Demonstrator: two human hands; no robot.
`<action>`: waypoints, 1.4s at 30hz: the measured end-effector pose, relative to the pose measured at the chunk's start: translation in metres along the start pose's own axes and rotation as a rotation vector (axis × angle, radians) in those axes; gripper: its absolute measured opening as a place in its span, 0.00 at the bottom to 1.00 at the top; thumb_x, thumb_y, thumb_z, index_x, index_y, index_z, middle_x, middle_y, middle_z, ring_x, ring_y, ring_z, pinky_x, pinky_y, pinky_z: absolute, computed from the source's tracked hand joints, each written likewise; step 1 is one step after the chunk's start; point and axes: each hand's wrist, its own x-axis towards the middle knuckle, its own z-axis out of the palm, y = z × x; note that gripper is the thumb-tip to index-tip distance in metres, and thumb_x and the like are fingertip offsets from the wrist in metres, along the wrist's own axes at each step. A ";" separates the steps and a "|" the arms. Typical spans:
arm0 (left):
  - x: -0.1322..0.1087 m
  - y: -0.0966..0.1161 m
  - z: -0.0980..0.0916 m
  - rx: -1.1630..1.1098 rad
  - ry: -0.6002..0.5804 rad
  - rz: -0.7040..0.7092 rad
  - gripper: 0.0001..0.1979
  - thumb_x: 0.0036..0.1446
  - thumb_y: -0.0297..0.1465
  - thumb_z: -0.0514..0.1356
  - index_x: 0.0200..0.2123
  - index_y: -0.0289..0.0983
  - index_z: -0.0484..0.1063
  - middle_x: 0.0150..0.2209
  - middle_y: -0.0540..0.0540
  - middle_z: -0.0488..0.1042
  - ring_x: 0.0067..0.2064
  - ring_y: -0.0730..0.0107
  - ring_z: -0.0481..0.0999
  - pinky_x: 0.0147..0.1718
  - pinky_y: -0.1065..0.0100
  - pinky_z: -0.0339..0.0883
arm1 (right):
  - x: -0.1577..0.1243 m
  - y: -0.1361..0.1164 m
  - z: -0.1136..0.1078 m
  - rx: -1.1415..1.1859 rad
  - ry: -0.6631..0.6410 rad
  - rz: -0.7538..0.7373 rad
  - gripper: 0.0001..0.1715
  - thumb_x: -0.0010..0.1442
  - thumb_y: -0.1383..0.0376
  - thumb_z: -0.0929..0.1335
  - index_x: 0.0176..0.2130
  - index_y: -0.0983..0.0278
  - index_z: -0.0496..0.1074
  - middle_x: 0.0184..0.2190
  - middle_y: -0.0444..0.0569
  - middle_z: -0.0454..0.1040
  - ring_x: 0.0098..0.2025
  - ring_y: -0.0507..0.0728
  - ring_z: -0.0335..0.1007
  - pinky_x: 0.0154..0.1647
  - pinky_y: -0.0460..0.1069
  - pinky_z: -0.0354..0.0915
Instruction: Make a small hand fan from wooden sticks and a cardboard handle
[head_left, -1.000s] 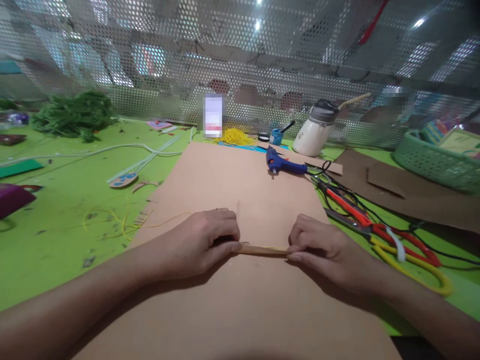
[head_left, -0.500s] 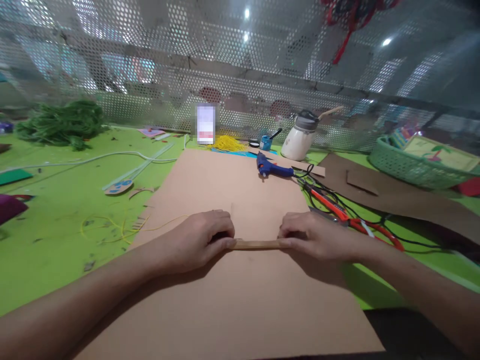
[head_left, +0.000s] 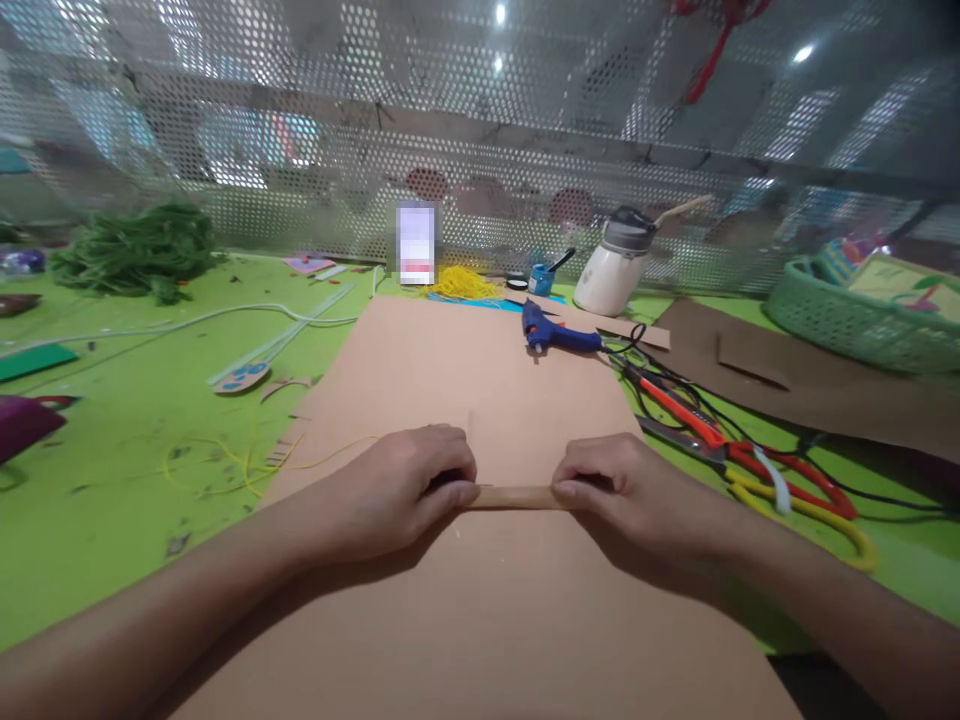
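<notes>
A narrow tan cardboard strip (head_left: 517, 497) lies crosswise over the middle of a large brown cardboard sheet (head_left: 487, 620). It looks folded or rolled, though I cannot tell which. My left hand (head_left: 416, 487) pinches its left end between thumb and curled fingers. At the other end, my right hand (head_left: 626, 490) grips it the same way. Both hands rest low on the sheet, and their fingertips hide the strip's ends. Beyond them a blue hot glue gun (head_left: 559, 333) lies on the sheet's far right corner.
Right of the sheet are red-handled scissors (head_left: 817, 480), yellow handles (head_left: 855, 535), a red cutter (head_left: 682, 410) and black cable. Behind stand a white jug (head_left: 611, 275), a small blue pot (head_left: 541, 279) and a green basket (head_left: 847, 315). Yellow string (head_left: 240, 460) and green strands (head_left: 139, 245) lie left.
The view has shifted slightly, uncovering more of the scissors and the yellow handles. Both hands keep hold of the strip, with the right hand's grip slightly further in.
</notes>
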 end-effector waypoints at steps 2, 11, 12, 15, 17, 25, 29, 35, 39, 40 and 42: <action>0.000 0.000 0.000 -0.003 -0.006 0.014 0.09 0.64 0.29 0.54 0.32 0.38 0.71 0.33 0.50 0.71 0.35 0.69 0.68 0.34 0.68 0.59 | -0.004 0.005 -0.004 -0.013 -0.021 0.024 0.12 0.64 0.69 0.66 0.32 0.64 0.78 0.28 0.47 0.77 0.30 0.54 0.70 0.32 0.47 0.62; 0.001 -0.004 0.002 -0.017 -0.008 0.099 0.10 0.66 0.29 0.52 0.33 0.38 0.70 0.33 0.50 0.69 0.35 0.68 0.66 0.34 0.67 0.57 | -0.030 0.033 -0.021 0.026 -0.116 0.039 0.13 0.66 0.63 0.66 0.31 0.62 0.75 0.29 0.48 0.77 0.31 0.56 0.71 0.33 0.49 0.63; 0.001 -0.003 0.002 -0.013 -0.006 0.104 0.10 0.66 0.29 0.52 0.33 0.38 0.70 0.33 0.50 0.69 0.35 0.68 0.66 0.35 0.67 0.57 | -0.031 0.035 -0.023 0.026 -0.121 0.071 0.12 0.65 0.62 0.66 0.31 0.62 0.76 0.29 0.48 0.77 0.31 0.56 0.72 0.33 0.50 0.64; 0.001 -0.002 0.001 -0.007 -0.006 0.115 0.10 0.66 0.28 0.53 0.32 0.37 0.70 0.33 0.49 0.69 0.35 0.68 0.66 0.35 0.67 0.58 | -0.034 0.035 -0.030 -0.021 -0.076 0.137 0.11 0.64 0.61 0.67 0.31 0.61 0.75 0.29 0.48 0.77 0.32 0.58 0.72 0.33 0.52 0.65; 0.002 -0.002 0.001 -0.006 -0.002 0.123 0.10 0.65 0.28 0.53 0.31 0.37 0.71 0.32 0.49 0.69 0.35 0.68 0.67 0.35 0.68 0.58 | -0.035 0.026 -0.030 -0.105 0.068 0.058 0.09 0.64 0.62 0.68 0.32 0.61 0.74 0.32 0.51 0.76 0.35 0.60 0.72 0.37 0.55 0.65; 0.003 -0.003 0.002 -0.005 0.031 0.104 0.10 0.64 0.27 0.54 0.31 0.36 0.72 0.31 0.48 0.70 0.35 0.68 0.68 0.35 0.68 0.60 | -0.012 -0.046 0.026 -0.188 0.153 -0.293 0.05 0.65 0.71 0.66 0.40 0.64 0.71 0.37 0.54 0.74 0.41 0.62 0.65 0.40 0.57 0.64; 0.003 -0.003 0.002 -0.007 0.027 0.118 0.10 0.64 0.29 0.54 0.31 0.36 0.72 0.31 0.48 0.71 0.34 0.68 0.69 0.34 0.69 0.60 | 0.007 -0.043 0.038 -0.186 0.130 -0.200 0.08 0.67 0.71 0.65 0.39 0.67 0.74 0.36 0.54 0.74 0.40 0.60 0.67 0.39 0.55 0.65; 0.003 -0.004 0.003 -0.011 0.038 0.129 0.11 0.65 0.31 0.53 0.32 0.37 0.73 0.32 0.48 0.72 0.35 0.68 0.70 0.35 0.69 0.61 | 0.014 -0.032 0.033 -0.163 0.068 -0.232 0.13 0.69 0.71 0.62 0.44 0.68 0.76 0.34 0.53 0.74 0.37 0.58 0.69 0.38 0.52 0.65; 0.003 -0.005 0.003 -0.007 0.051 0.140 0.12 0.66 0.31 0.53 0.32 0.37 0.74 0.32 0.48 0.73 0.36 0.69 0.70 0.35 0.69 0.62 | 0.013 -0.033 0.032 -0.153 0.034 -0.224 0.09 0.66 0.68 0.67 0.45 0.66 0.75 0.38 0.52 0.73 0.40 0.59 0.69 0.41 0.53 0.65; 0.003 -0.005 0.003 -0.006 0.049 0.140 0.11 0.65 0.30 0.53 0.32 0.37 0.74 0.32 0.48 0.73 0.36 0.69 0.70 0.36 0.70 0.62 | 0.013 -0.033 0.032 -0.143 0.031 -0.212 0.09 0.65 0.69 0.68 0.45 0.66 0.75 0.38 0.51 0.73 0.40 0.59 0.70 0.41 0.53 0.65; 0.004 -0.005 0.003 -0.010 0.036 0.137 0.11 0.65 0.30 0.53 0.32 0.36 0.73 0.32 0.49 0.72 0.35 0.69 0.70 0.35 0.70 0.62 | 0.014 -0.032 0.032 -0.125 0.027 -0.199 0.08 0.65 0.70 0.68 0.44 0.66 0.75 0.38 0.51 0.73 0.39 0.58 0.70 0.40 0.52 0.65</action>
